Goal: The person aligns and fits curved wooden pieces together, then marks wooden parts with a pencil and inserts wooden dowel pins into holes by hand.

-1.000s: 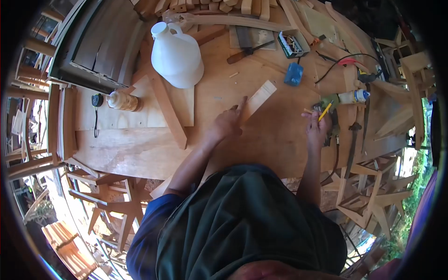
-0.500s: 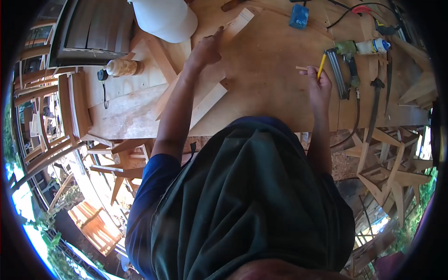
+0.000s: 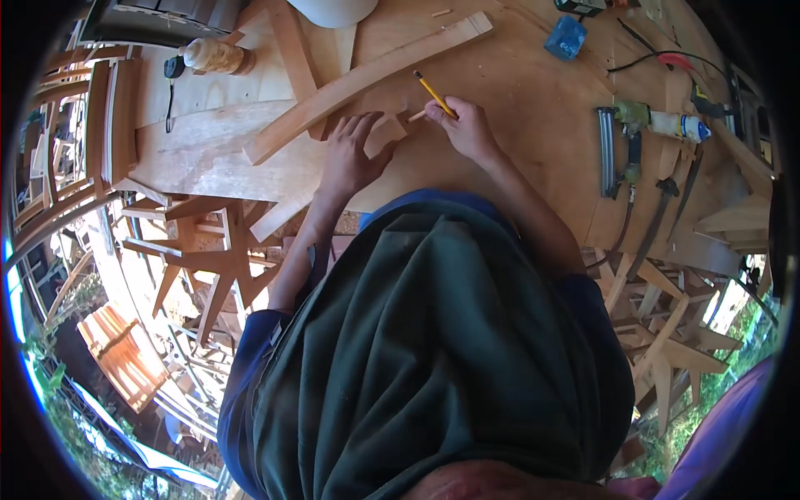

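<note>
In my right hand (image 3: 468, 132) a yellow pencil (image 3: 430, 88) sticks up to the left, with a thin wooden stick (image 3: 416, 116) pinched beside it. The stick's tip is close to the end of a short wooden board (image 3: 386, 132). My left hand (image 3: 350, 160) rests over that board with thumb and fingers apart, hiding its middle. The board's other end juts past the workbench's near edge. Just beyond my left hand lies a longer wooden board (image 3: 375, 77), slanting up to the right across another plank (image 3: 293, 50).
A nail gun (image 3: 629, 133) with its hose lies at the right of the workbench (image 3: 533, 167). A blue block (image 3: 565, 37) sits at the back. At the left are a bottle (image 3: 215, 57) and a tape measure (image 3: 173, 67). Wooden frames (image 3: 221, 242) stand below the near edge.
My right hand has come left with the pencil and stick, toward the short board. My left hand has drawn back from the long board onto the short one. The view has shifted.
</note>
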Tool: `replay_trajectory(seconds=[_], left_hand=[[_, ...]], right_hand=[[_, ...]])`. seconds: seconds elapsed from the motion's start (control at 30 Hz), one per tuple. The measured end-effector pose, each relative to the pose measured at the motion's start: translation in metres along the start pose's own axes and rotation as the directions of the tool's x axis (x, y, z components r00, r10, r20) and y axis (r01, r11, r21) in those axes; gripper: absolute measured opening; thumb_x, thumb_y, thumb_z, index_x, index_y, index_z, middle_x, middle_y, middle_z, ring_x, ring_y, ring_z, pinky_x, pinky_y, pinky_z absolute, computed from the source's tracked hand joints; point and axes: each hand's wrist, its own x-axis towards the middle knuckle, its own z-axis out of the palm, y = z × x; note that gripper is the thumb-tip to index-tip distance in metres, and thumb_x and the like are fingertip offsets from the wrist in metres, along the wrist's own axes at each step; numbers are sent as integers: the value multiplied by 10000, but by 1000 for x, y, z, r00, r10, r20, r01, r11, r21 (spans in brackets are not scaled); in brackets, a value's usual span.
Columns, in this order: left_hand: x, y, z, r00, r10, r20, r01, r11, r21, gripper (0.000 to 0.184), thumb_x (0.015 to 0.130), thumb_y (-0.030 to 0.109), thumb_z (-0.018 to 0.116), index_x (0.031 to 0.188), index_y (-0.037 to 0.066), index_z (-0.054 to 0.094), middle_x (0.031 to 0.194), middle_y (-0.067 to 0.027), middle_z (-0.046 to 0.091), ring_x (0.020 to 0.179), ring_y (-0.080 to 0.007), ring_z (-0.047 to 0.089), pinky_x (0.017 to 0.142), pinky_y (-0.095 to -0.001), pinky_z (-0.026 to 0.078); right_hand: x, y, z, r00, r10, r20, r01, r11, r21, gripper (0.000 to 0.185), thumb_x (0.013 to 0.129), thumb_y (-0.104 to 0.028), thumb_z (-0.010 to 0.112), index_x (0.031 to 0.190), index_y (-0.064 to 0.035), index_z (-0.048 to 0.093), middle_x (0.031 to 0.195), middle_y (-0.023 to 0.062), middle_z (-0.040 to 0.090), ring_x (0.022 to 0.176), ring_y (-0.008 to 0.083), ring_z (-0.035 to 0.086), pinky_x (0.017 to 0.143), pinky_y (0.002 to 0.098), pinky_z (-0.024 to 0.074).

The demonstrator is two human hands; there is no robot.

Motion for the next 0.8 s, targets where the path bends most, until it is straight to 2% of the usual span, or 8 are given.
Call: replay_trajectory(seconds=[0.13,0.23,0.33,0.43,0.53,0.73,0.8], left_hand=[[-22,-15,25,994,-95,53,86,986,142,585,787,237,827,1301,42,624,1231,-177,681,1149,-384,610,983,-461,511],[-15,-20,35,992,-13,122,4,997,81,593,784,242,815,1309,42,624,1233,-158,687,1123,-374,619,968,-457,515],[1,-4,51,991,-3,136,-7,997,75,558,799,312,793,1272,60,639,1149,-135,710,1074,-351,632,985,-439,506],[17,9,67,997,23,77,-29,996,85,542,797,312,790,1258,65,647,1124,-127,715,1047,-346,637,969,-440,512],[21,17,69,995,35,88,-44,995,93,571,773,263,817,1283,62,657,1180,-105,714,1055,-325,637,962,-439,515],[20,16,68,996,62,57,-66,995,81,533,811,312,783,1269,81,640,1098,-120,713,1044,-332,638,982,-428,495],[19,15,68,997,63,53,-67,994,86,528,812,311,783,1265,80,640,1091,-120,713,1045,-331,639,979,-430,496]], right_hand=[[-2,-1,8,998,56,-4,-56,992,-109,229,1018,-221,663,985,-1,716,897,134,765,834,218,749,753,339,562],[-9,3,6,999,13,-41,-19,987,-161,263,1023,-248,673,1033,10,725,878,104,774,830,136,726,760,300,558],[-17,-8,-13,995,-9,-100,-11,980,-201,212,1018,-205,660,1021,-3,724,924,137,773,844,227,758,750,328,565],[-27,3,-25,980,-42,-195,14,990,-141,194,1012,-187,669,1058,-7,726,959,134,776,882,224,759,759,318,564],[-33,1,-37,978,2,-207,-43,981,-190,201,1008,-179,675,1113,-17,729,997,136,777,910,226,759,773,309,563],[-41,4,-32,977,-31,-210,-10,981,-194,244,1013,-227,679,1141,-28,739,1006,131,771,874,201,742,770,305,549],[-42,-1,-31,976,22,-215,-60,983,-172,258,1018,-250,674,1133,-30,743,998,126,769,868,194,735,769,303,544]])
